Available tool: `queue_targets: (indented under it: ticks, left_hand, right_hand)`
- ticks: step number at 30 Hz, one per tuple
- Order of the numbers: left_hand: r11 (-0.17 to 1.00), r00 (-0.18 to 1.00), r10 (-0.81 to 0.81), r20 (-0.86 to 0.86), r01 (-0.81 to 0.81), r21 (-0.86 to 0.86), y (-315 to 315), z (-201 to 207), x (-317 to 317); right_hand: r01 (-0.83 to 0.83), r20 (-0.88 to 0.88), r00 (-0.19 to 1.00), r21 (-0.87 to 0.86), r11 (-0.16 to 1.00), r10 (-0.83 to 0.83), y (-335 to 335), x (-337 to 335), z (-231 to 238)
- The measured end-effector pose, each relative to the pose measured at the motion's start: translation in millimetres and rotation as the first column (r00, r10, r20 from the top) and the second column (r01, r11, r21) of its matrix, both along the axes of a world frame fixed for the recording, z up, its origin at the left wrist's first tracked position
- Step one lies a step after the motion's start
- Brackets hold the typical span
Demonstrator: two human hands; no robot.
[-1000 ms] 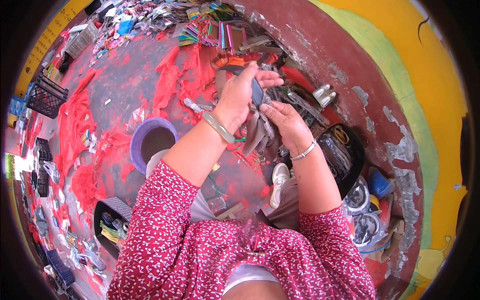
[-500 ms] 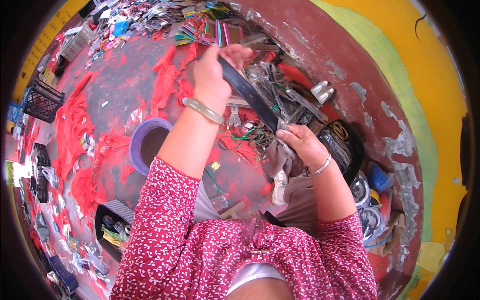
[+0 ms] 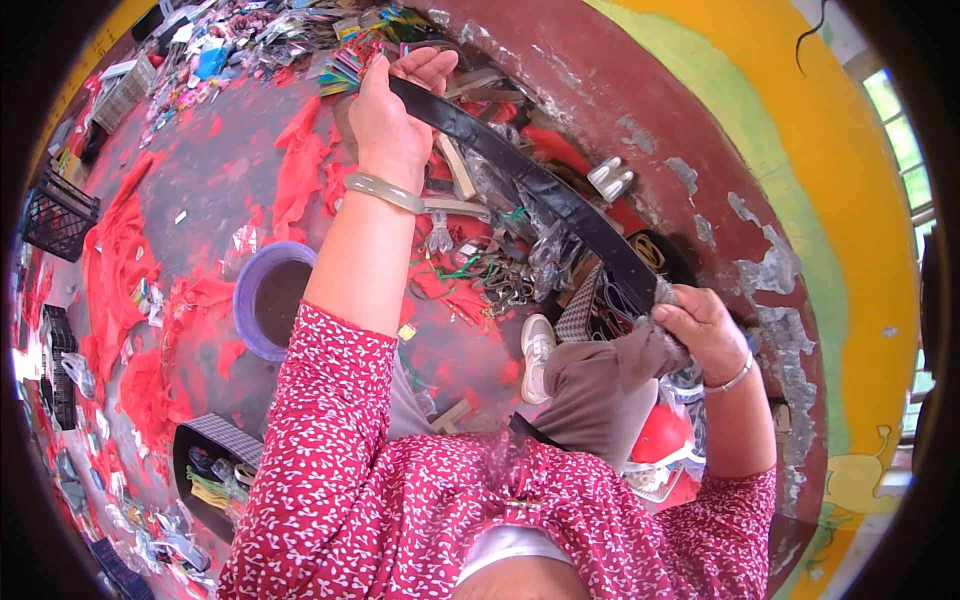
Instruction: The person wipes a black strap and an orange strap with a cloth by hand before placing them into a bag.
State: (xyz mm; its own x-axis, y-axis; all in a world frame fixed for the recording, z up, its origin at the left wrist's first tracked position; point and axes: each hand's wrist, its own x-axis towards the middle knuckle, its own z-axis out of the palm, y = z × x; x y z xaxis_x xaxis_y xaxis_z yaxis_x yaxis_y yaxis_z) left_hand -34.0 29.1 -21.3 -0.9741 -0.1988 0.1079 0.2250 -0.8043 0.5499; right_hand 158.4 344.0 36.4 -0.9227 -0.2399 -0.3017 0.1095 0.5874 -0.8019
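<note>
A long black belt [image 3: 540, 190] stretches diagonally between my hands, above the cluttered floor. Its upper end is held at the thumb of my left hand [image 3: 400, 115], whose other fingers extend past it. My right hand [image 3: 705, 330] is closed on a grey-brown cloth [image 3: 650, 352] at the belt's lower end. The cloth hangs against my raised knee, close in colour to my trousers. Whether it wraps fully round the belt is hidden by my fingers.
A purple-rimmed bucket [image 3: 245, 318] stands left of my left arm. Plastic-wrapped goods and wood pieces lie ahead, beside the peeling wall [image 3: 640, 110]. A dark bin [image 3: 205, 440] stands at lower left, and a white shoe [image 3: 537, 355] is on my foot. Black crates [image 3: 62, 215] line the far left.
My right hand has moved right and toward me with the cloth, while my left hand went slightly up and left. A longer stretch of belt now shows between them.
</note>
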Motion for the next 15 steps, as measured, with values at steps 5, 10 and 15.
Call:
queue_targets:
  ticks: [5, 10, 15]
  left_hand:
    - [0.999, 0.998, 0.019, 0.054, -0.020, 0.027, 8.5, -4.5, -1.6]
    - [0.990, 0.979, -0.094, 0.183, 0.073, 0.120, 1.4, -27.7, -9.9]
    - [0.706, 0.670, -0.668, 0.324, 0.708, -0.009, 16.2, -45.5, 4.5]
  right_hand:
    - [-0.030, 0.015, 0.999, 0.056, 0.998, 0.030, 17.6, 1.0, 20.8]
    - [0.049, -0.082, 0.996, 0.164, 0.985, -0.036, 19.9, -14.8, 44.9]
    - [0.214, -0.499, 0.863, 0.500, 0.839, 0.078, 32.5, -53.7, 99.2]
